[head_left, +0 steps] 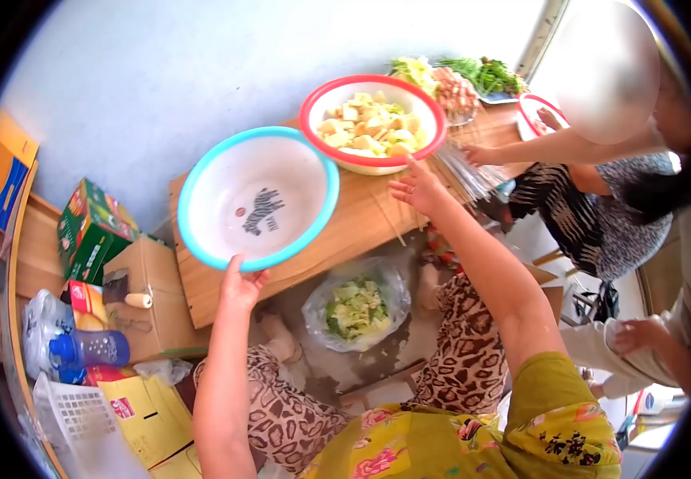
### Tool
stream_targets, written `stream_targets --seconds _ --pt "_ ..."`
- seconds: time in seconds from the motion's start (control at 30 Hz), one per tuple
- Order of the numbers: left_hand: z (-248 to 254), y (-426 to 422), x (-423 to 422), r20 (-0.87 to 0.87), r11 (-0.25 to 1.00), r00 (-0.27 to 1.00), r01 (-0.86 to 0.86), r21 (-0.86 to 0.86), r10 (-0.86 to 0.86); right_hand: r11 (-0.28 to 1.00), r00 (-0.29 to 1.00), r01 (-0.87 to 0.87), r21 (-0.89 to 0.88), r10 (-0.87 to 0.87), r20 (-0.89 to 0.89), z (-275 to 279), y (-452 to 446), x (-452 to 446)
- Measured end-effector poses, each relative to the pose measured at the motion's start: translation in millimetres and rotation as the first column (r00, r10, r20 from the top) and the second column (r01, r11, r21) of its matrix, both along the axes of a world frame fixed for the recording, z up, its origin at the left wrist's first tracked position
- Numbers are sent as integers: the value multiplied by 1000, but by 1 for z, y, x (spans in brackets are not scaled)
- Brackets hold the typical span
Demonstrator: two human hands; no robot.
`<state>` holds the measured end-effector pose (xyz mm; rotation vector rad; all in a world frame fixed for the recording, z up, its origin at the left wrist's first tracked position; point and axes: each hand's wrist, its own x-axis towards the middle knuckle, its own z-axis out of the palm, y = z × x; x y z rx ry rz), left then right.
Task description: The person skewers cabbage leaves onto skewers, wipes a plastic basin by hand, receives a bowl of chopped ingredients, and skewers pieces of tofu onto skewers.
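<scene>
My left hand (pixel 241 286) holds the near rim of a white basin with a blue rim (pixel 221 203), thumb at the edge and fingers below. The basin is tilted toward me and has a zebra print on its bottom. To its right a red-rimmed basin (pixel 308 136) stands on the wooden table (pixel 365 203), with pale cut chunks (pixel 369 124) in it, perhaps potato. My right hand (pixel 419 188) is by its near rim, fingers apart; I cannot tell whether a fingertip touches it.
Thin skewer sticks (pixel 463 172) lie to the right, under another person's hand (pixel 481 155). Behind are greens (pixel 495 78) and pinkish pieces (pixel 455 94). Below the table edge is a plastic bag of leafy scraps (pixel 359 307). Boxes (pixel 94 231) and a blue bottle (pixel 94 349) are at left.
</scene>
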<state>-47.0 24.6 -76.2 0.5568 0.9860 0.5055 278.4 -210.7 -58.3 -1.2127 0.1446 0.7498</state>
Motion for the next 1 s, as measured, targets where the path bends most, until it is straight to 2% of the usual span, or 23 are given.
stream_targets --seconds 0.07,0.1,0.17,0.23,0.5,0.6,0.67,0.77,0.83,0.9,1.0 --pt "1 2 2 -14 1000 1000 23 -9 -23 998 997 63 11 -62 -50 -7 13 6" --pt "2 2 2 -27 1000 1000 8 -9 -9 999 997 49 12 -48 -63 -10 18 10" --pt "6 2 2 -25 1000 1000 18 18 -18 985 994 -29 172 46 -95 -15 26 18" --pt "10 1 2 -32 999 999 8 35 -7 983 991 -7 183 32 -133 -18 35 22" --pt "16 -7 -4 -28 998 1000 14 54 -12 959 960 208 192 -162 -228 -27 55 34" --pt "19 -7 -13 -38 999 999 -14 51 16 971 976 157 182 -124 -177 -20 57 28" --pt "17 -7 -22 -40 998 998 -45 43 47 978 998 63 201 -62 -13 -12 60 21" --pt "18 -6 -33 -33 994 995 -96 57 98 984 998 -20 178 8 65 -2 73 22" --pt "24 -6 -36 -27 978 980 -192 77 195 983 999 3 182 -11 41 12 81 10" --pt "26 0 -36 -27 970 972 -231 76 234 968 999 12 250 -3 -37 15 88 2" --pt "27 6 -35 -9 955 958 -286 79 288 965 996 5 262 19 -87 20 87 -14"
